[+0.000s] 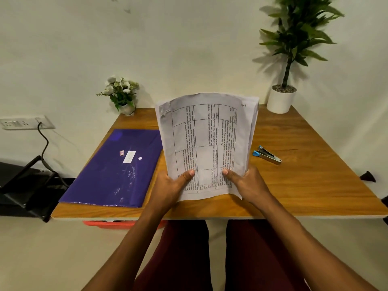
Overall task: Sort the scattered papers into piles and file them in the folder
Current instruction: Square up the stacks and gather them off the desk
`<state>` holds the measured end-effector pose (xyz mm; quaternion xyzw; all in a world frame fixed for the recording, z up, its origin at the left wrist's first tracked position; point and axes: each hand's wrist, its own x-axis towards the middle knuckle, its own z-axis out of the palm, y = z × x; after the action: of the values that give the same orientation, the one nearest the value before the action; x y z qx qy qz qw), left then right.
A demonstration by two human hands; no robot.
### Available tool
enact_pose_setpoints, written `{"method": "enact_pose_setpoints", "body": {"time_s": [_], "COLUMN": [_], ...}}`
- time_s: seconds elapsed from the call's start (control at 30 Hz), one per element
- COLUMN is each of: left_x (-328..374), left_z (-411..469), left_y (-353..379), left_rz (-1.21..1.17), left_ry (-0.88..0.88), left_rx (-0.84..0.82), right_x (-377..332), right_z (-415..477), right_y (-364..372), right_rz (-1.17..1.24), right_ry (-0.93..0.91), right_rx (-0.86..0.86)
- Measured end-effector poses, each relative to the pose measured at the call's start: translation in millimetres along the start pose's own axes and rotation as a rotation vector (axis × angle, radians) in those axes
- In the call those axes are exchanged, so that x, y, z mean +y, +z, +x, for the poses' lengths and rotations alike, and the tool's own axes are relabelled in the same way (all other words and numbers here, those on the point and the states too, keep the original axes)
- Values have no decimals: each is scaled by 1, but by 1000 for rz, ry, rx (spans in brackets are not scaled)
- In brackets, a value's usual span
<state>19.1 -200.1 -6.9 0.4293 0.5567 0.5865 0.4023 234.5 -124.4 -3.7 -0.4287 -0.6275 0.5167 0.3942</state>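
A stack of printed papers [206, 139] with a ruled table on the top sheet stands upright over the middle of the wooden table [304, 185]. My left hand [172, 183] grips its lower left edge, thumb on the front. My right hand [245, 181] grips the lower right edge the same way. The stack's bottom edge is at or just above the tabletop; I cannot tell whether it touches. A purple plastic folder [113, 171] lies flat and closed on the left side of the table, beside the papers.
A blue and metal stapler [268, 154] lies to the right of the papers. A small flower pot [122, 97] stands at the back left, a tall potted plant [282, 99] at the back right corner. A wall socket with a cable [27, 122] is at left.
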Motion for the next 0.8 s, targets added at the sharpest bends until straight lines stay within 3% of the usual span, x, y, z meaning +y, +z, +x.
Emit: {"method": "enact_pose_setpoints", "body": {"time_s": [0.17, 0.3, 0.37, 0.47, 0.57, 0.7, 0.8], "left_x": [-2, -3, 0, 2, 6, 26, 45], "left_z": [5, 8, 9, 3, -2, 21, 41], "left_y": [-1, 8, 19, 45, 55, -4, -66], "left_rz": [-123, -441, -576, -677, -610, -486, -186], "left_ry": [-7, -101, -109, -104, -139, -77, 18], "left_rx": [94, 244, 225, 173, 196, 240, 215], "right_x": [-10, -8, -2, -5, -12, -13, -13], "right_z": [5, 0, -4, -7, -2, 4, 6], "right_y": [-7, 2, 17, 47, 59, 32, -1], "right_rz": [84, 433, 651, 743, 767, 709, 616], "right_ry": [15, 36, 87, 70, 69, 21, -1], "right_rx": [-7, 101, 91, 64, 140, 151, 117]}}
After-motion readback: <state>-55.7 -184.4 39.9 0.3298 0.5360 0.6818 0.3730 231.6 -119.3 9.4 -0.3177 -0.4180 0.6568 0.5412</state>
